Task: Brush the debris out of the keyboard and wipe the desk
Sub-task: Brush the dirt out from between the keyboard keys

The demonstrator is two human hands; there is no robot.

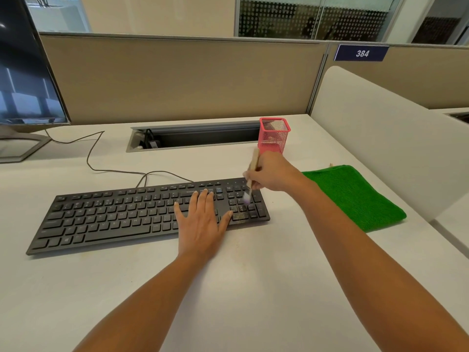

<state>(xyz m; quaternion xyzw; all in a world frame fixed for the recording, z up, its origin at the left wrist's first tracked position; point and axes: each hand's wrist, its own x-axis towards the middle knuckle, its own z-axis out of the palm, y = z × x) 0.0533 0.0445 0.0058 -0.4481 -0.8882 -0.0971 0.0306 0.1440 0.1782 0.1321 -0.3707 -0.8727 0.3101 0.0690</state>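
a person's left hand (200, 222) lies flat, fingers spread, on the right half of the black keyboard (114, 217), which sits on a white desk (253, 280). the right hand (270, 174) pinches a wooden-handled brush (253, 168), its bristles touching the keyboard's number pad, where pale debris (239, 216) shows on the lower keys. a folded green cloth (355, 196) lies right of the keyboard. a pink mesh cup (274, 135) stands behind its right end and a monitor (22, 72) behind its left end.

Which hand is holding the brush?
The right hand grips the brush over the keyboard; the left hand lies flat on the keys, holding nothing.
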